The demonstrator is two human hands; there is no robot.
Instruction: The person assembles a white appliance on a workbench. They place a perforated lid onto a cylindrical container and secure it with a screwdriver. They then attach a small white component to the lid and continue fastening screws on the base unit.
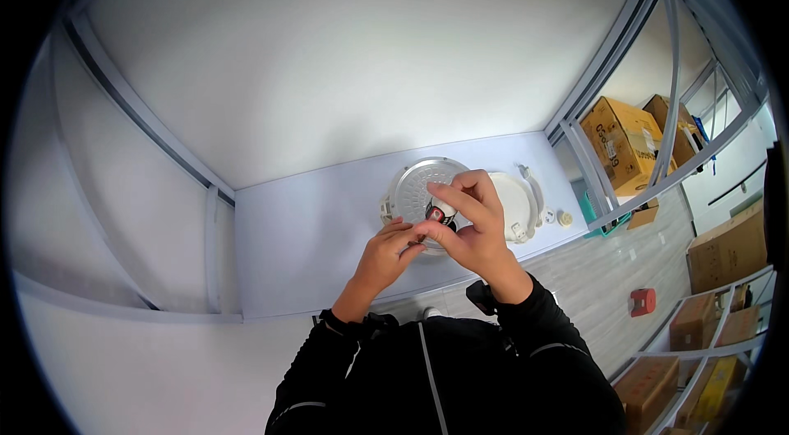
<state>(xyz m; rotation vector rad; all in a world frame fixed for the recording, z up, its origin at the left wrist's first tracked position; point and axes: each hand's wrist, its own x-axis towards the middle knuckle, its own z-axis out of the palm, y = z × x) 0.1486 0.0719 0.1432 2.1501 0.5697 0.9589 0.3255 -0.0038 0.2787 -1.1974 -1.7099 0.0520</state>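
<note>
The R hand (474,229) has a small white, black + red part (440,210) pinched b/w its thumb and fingers. The L hand (386,258) comes in from the other side, fingers bent and close tog., tips right by the low end of the part; can't tell if they grip it or just touch it. So the part is up in front of the person, b/w the 2 hands, over a round silver dish (408,187) w/ rows of small marks on it. The hands hide the dish's near side. Just to the rt. of the dish is a round white cover (516,203), partly behind the R hand, w/ a curved white strip (534,185) along its far rt. edge. Next to that are a small white disc (549,215) and a small cream cap (565,219), near each other. All of this is on a long white table (304,229) by a plain pale wall (353,48). The person has a black jacket (460,377) on. Past the table's rt. end are a big brown cardboard box (625,143), a green bin (588,206) and, on the gray floor (629,262), a small red stool (643,302). More boxes fill a rack (699,354), bottom rt.
</note>
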